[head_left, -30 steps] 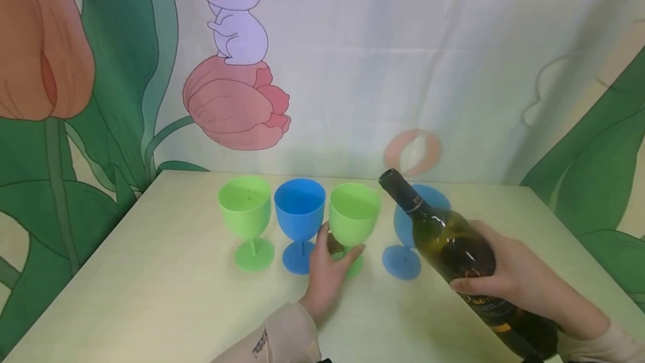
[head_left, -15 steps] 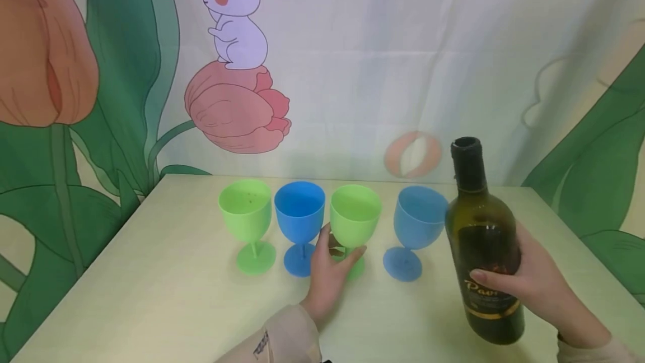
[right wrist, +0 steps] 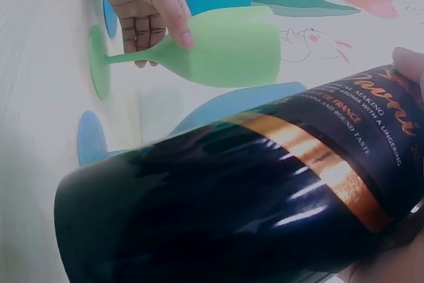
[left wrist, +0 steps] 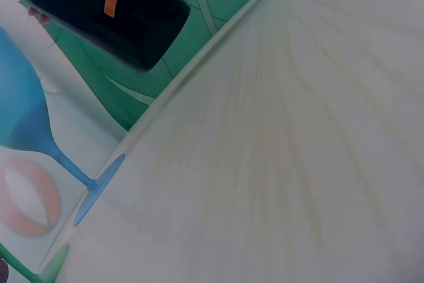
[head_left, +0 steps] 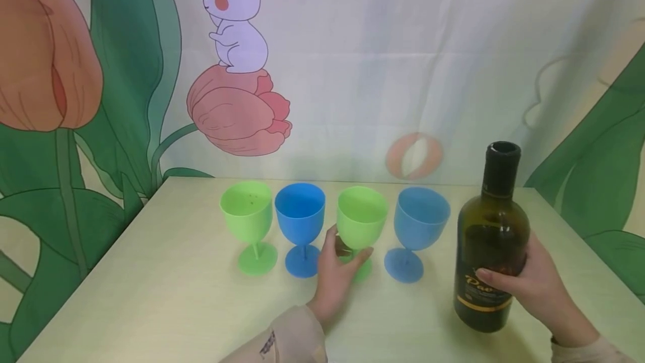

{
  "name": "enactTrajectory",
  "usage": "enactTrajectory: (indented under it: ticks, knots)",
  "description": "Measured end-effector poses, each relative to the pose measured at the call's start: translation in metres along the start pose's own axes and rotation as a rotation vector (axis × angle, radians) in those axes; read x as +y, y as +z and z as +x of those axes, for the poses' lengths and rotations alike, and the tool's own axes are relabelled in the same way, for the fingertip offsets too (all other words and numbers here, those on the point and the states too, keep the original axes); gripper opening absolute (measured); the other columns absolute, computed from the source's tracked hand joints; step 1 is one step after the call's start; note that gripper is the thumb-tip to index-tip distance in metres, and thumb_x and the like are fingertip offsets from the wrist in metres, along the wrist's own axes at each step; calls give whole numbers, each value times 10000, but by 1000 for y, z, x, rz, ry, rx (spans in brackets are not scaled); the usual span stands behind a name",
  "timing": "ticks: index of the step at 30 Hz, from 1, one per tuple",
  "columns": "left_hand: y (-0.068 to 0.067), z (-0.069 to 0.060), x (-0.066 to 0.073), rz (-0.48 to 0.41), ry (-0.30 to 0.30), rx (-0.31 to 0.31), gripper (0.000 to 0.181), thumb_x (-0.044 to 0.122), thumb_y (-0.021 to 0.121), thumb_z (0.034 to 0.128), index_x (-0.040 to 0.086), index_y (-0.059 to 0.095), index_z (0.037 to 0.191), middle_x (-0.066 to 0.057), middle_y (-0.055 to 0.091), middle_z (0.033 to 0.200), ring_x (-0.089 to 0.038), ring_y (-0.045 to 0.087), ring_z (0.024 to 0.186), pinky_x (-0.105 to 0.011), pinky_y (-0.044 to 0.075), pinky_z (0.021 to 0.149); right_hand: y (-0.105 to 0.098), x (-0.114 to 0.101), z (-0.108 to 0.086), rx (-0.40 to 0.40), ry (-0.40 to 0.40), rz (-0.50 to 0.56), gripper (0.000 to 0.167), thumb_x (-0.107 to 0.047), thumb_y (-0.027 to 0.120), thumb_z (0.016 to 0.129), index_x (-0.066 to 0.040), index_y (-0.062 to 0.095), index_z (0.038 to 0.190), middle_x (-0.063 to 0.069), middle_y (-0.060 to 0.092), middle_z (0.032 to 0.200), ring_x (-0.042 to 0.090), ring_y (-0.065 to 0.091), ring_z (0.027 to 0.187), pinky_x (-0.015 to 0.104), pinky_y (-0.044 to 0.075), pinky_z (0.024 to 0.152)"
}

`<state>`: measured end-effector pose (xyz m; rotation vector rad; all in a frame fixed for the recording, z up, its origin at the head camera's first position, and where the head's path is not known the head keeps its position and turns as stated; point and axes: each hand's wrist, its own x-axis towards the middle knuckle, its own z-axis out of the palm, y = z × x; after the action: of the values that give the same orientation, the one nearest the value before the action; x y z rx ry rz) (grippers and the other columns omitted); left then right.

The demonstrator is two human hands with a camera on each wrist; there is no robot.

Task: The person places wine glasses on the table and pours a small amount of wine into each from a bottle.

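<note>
The left hand (head_left: pixel 335 280) grips a green goblet (head_left: pixel 361 222) where bowl meets stem, between a dark blue goblet (head_left: pixel 301 222) at left and a light blue goblet (head_left: pixel 419 227) at right. At right, the right hand (head_left: pixel 537 291) grips a bottle (head_left: pixel 491 234), roughly upright, above the table (head_left: pixel 151 296).

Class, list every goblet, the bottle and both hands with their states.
Leftmost green goblet: upright, dark specks on inner wall.
Dark blue goblet: upright.
Second green goblet: upright, gripped.
Pale blue goblet: upright.
Bottle: uncapped, nearly upright, held above the table.
Left hand: gripping the second green goblet.
Right hand: gripping the bottle.
</note>
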<state>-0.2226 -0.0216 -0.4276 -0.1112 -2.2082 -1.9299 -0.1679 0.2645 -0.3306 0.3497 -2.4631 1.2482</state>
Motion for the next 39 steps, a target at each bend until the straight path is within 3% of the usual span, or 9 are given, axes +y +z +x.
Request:
enactTrajectory:
  ticks: [21,39]
  knots:
    - [19,5,-1,-38,1,-10,629,371,765,803,329,426,1332,49,581,1060,-165,530,981,-342,462,878,9,15,-7,5,-34,31,759,87,788,642,-274,465,1227,-310,576,1027,-103,566,904,88,449,759]
    - [22,5,-2,-21,-19,-5,642,384,763,802,340,411,1337,48,578,1071,-149,526,980,-315,452,865,19,21,-8,-17,-28,44,750,81,788,651,-251,458,1237,-318,563,1038,-105,561,915,109,458,760]
